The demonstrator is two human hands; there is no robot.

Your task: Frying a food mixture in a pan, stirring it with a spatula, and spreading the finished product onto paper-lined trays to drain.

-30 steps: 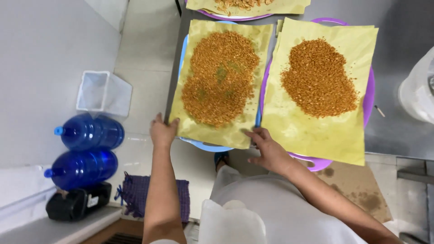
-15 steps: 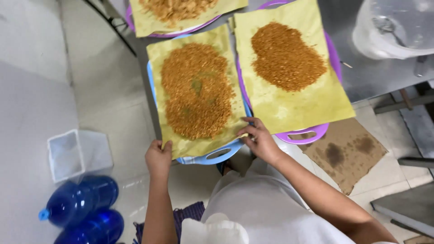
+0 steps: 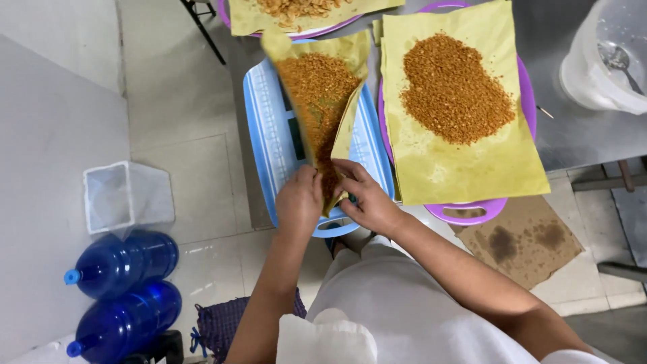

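Paper (image 3: pixel 323 87) now folded lengthwise, pinched by both hands (image 3: pixel 337 199).

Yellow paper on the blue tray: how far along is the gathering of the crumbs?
Done: the yellow paper is folded into a trough, crumbs heaped along its crease, baring the blue tray. In hand: left hand and right hand pinch its near end together. Left: the second sheet on the purple tray lies flat, its crumbs spread.

The yellow paper sheet (image 3: pixel 322 101) is folded into a trough, its near end pinched together. Orange-brown crumbs (image 3: pixel 317 87) fill it. It lies lengthwise over the blue tray (image 3: pixel 269 135).
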